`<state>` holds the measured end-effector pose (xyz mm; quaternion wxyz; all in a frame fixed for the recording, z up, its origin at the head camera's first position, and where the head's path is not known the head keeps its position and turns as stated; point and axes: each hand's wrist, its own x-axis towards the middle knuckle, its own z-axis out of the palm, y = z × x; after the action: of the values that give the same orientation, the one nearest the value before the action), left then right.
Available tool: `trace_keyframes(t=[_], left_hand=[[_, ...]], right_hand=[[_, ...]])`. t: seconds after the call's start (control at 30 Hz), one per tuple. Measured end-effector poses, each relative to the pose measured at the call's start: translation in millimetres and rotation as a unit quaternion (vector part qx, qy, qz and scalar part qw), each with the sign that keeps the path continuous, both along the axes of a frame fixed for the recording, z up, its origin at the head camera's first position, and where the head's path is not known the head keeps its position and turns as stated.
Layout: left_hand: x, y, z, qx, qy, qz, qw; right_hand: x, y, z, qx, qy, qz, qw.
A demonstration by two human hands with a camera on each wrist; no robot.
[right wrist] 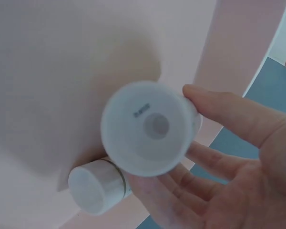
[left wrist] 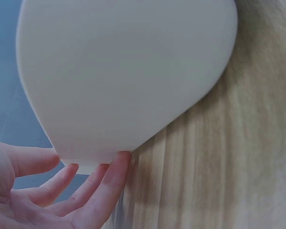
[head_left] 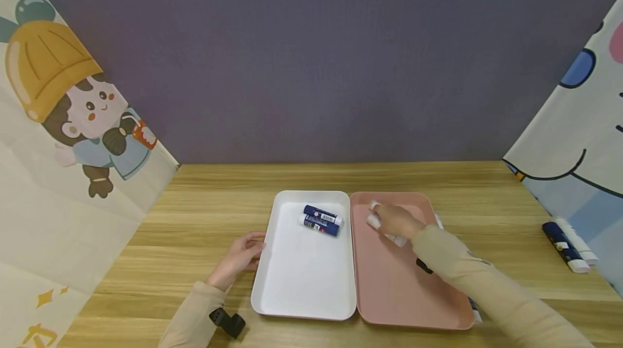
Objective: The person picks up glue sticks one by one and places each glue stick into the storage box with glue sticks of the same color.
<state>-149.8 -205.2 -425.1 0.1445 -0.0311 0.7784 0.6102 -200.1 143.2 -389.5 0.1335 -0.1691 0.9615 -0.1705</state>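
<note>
My right hand (head_left: 396, 221) reaches over the pink tray (head_left: 404, 288) and grips a white tube (right wrist: 145, 126) by its side, between thumb and fingers. The tube's round, hollow-centred end faces the right wrist camera. A second white tube (right wrist: 88, 191) lies beside it in the tray. To the left stands the white tray (head_left: 306, 283), holding two navy tubes with white ends: an upper tube (head_left: 321, 214) and a lower tube (head_left: 320, 225), side by side. At this tray's left edge rests my left hand (head_left: 239, 257), thumb at the rim and fairly straight fingertips touching the outer wall.
A navy tube (head_left: 564, 245) and a white tube (head_left: 576, 240) lie at the table's right side. Partly hidden white items show along the pink tray's right edge, including one (head_left: 439, 221) near its far corner. A grey-purple wall (head_left: 340, 66) closes the wooden table's back.
</note>
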Motion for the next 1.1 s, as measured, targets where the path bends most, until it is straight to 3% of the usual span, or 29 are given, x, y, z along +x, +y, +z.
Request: trace_keyframes(t=[0.27,0.6,1.1], left_hand=[[-1.1,-0.7,-0.5,0.004,0.0,-0.008,1.0],[-0.6,0.5,-0.5,0.004,0.001,-0.003,1.0],[0.1,0.6,-1.0,0.008,0.003,0.0,1.0]], right_hand=[[-0.8,-1,-2.5,0.007,-0.015,-0.004,0.9999],[-0.2,-1,-3.6,0.01,0.0,0.006,0.9999],[7.4,11,3.3,-0.042,0.005,-0.035,0.9985]])
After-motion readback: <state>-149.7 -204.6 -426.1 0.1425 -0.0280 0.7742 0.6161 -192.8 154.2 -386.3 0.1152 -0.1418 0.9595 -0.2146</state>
